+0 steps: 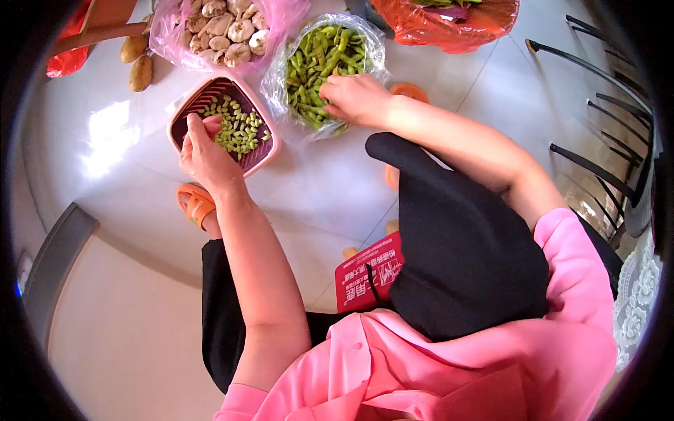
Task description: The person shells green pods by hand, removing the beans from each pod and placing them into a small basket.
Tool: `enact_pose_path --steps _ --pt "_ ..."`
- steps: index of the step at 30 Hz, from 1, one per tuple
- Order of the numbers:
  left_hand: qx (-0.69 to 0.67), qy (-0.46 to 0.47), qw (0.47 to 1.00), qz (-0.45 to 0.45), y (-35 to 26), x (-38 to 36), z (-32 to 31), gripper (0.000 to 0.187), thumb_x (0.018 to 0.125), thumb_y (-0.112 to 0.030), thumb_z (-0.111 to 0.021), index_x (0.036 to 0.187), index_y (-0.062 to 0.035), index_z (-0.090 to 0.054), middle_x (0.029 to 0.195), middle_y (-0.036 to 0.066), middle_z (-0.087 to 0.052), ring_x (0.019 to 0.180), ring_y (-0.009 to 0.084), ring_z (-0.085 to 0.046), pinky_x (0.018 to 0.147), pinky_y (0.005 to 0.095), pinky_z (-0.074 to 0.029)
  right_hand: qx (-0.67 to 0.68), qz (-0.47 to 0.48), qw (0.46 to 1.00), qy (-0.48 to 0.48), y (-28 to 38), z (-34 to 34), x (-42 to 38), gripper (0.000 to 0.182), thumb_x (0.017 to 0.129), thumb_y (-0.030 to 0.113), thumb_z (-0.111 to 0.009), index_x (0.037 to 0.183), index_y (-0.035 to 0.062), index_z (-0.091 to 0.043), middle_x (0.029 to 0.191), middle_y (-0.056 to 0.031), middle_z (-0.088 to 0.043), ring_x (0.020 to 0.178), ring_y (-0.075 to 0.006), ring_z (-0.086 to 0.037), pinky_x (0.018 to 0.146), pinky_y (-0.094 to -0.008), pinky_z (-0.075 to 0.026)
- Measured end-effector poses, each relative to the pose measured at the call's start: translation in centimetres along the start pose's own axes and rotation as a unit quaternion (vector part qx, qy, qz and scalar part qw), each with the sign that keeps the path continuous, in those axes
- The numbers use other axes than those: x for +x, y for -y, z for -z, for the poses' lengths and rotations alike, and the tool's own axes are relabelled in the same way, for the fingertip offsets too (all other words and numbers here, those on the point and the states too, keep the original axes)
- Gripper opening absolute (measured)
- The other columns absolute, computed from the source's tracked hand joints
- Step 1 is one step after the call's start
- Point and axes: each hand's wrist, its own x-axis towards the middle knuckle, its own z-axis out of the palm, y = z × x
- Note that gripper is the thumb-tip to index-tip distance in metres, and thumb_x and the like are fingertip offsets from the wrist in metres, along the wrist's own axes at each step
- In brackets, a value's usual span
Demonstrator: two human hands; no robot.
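Observation:
My left hand (207, 158) is over the near left side of a pink and dark basket (275, 144). Its fingers are curled together, and I cannot make out what is between them. Shelled green beans (239, 130) lie in the basket. To the right, my right hand (358, 99) reaches over a clear plastic bag (379, 59) of green bean pods (316, 63). The right fingers are loosely bent and slightly apart, with the tips on the pods. No pod shows clearly gripped there.
Behind the basket is a pink bag (165, 35) of garlic bulbs (239, 29). A red bag (456, 35) stands at the back right. Potatoes (140, 74) lie on the tiled floor at left. Dark metal legs (590, 161) stick out at right; an orange slipper (195, 203) is below the basket.

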Motion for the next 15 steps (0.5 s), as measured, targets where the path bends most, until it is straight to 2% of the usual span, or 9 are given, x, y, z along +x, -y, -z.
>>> enact_pose_path --steps 2,6,7,9,11,12,13,14,15 --pt "0.031 0.024 0.995 -0.094 -0.6 -1.0 -0.8 0.037 0.091 -0.026 -0.048 0.069 0.0027 -0.059 0.067 0.007 -0.060 0.063 0.0152 -0.055 0.065 0.0275 -0.044 -0.141 0.009 0.990 0.000 -0.2 -0.9 0.3 0.011 0.075 0.010 -0.054 0.082 0.0036 -0.059 0.084 -0.0123 -0.062 0.073 -0.0297 -0.064 0.063 -0.0356 -0.052" --pt "-0.070 0.169 0.979 -0.094 -0.5 -3.9 -3.7 0.040 0.094 -0.024 -0.045 0.065 -0.0003 -0.058 0.064 0.004 -0.059 0.054 0.0090 -0.049 0.053 0.0222 -0.039 -0.182 -0.022 0.983 0.012 -1.7 -1.0 0.1 0.017 0.076 0.018 -0.061 0.078 0.0031 -0.053 0.080 -0.0140 -0.059 0.072 -0.0327 -0.061 0.061 -0.0391 -0.049" --pt "-0.073 0.211 0.971 -0.088 -0.8 -4.8 -4.0 0.034 0.093 -0.022 -0.047 0.070 -0.0001 -0.060 0.064 0.003 -0.059 0.056 0.0085 -0.051 0.057 0.0229 -0.042 -0.177 -0.018 0.984 0.011 -1.3 -0.8 -0.1 0.017 0.076 0.018 -0.061 0.078 0.0031 -0.053 0.080 -0.0140 -0.059 0.072 -0.0327 -0.061 0.061 -0.0391 -0.049" --pt "-0.010 0.283 0.958 -0.047 -0.4 -6.2 -5.1 0.024 0.092 -0.017 -0.049 0.085 0.0008 -0.064 0.078 0.007 -0.063 0.071 0.0139 -0.058 0.068 0.0258 -0.047 -0.061 -0.044 0.996 -0.048 -1.0 0.2 -0.7 0.017 0.075 0.018 -0.060 0.081 0.0045 -0.053 0.079 -0.0141 -0.060 0.071 -0.0326 -0.061 0.061 -0.0385 -0.049" --pt "0.163 0.304 0.907 -0.241 1.0 -6.4 -5.8 0.014 0.083 -0.005 -0.055 0.094 -0.0010 -0.062 0.091 0.012 -0.063 0.083 0.0242 -0.060 0.073 0.0321 -0.048 -0.016 -0.092 0.995 -0.028 0.3 1.9 -1.2 0.016 0.075 0.016 -0.061 0.083 0.0044 -0.052 0.076 -0.0144 -0.060 0.071 -0.0326 -0.060 0.062 -0.0381 -0.048" --pt "0.247 0.300 0.860 -0.331 1.3 -6.5 -5.7 0.025 0.076 -0.002 -0.057 0.101 -0.0028 -0.061 0.102 0.012 -0.060 0.098 0.0299 -0.054 0.083 0.0359 -0.045 0.053 -0.084 0.993 -0.066 0.6 2.3 -1.5 0.017 0.075 0.015 -0.062 0.083 0.0037 -0.052 0.074 -0.0150 -0.059 0.069 -0.0318 -0.060 0.062 -0.0375 -0.048" --pt "0.301 0.292 0.824 -0.381 1.4 -6.6 -5.8 0.028 0.075 -0.002 -0.058 0.102 -0.0035 -0.061 0.102 0.010 -0.060 0.099 0.0288 -0.052 0.087 0.0375 -0.042 0.119 -0.074 0.984 -0.106 1.1 3.2 -1.6 0.018 0.074 0.014 -0.063 0.083 0.0031 -0.051 0.072 -0.0155 -0.059 0.068 -0.0310 -0.060 0.062 -0.0369 -0.048" --pt "0.311 0.288 0.819 -0.386 1.6 -6.6 -5.8 0.027 0.074 -0.002 -0.059 0.101 -0.0040 -0.061 0.099 0.009 -0.061 0.096 0.0285 -0.053 0.084 0.0374 -0.043 0.151 -0.080 0.979 -0.113 1.9 4.0 -1.8 0.018 0.075 0.010 -0.064 0.084 0.0017 -0.052 0.070 -0.0111 -0.058 0.064 -0.0217 -0.059 0.061 -0.0314 -0.048" --pt "0.322 0.285 0.813 -0.392 1.5 -6.8 -5.9 0.027 0.074 -0.003 -0.060 0.100 -0.0046 -0.061 0.095 0.009 -0.062 0.093 0.0282 -0.054 0.081 0.0372 -0.044 0.151 -0.081 0.978 -0.115 2.6 4.7 -1.9 0.018 0.075 0.010 -0.064 0.084 0.0017 -0.052 0.070 -0.0111 -0.058 0.064 -0.0217 -0.059 0.061 -0.0314 -0.048"
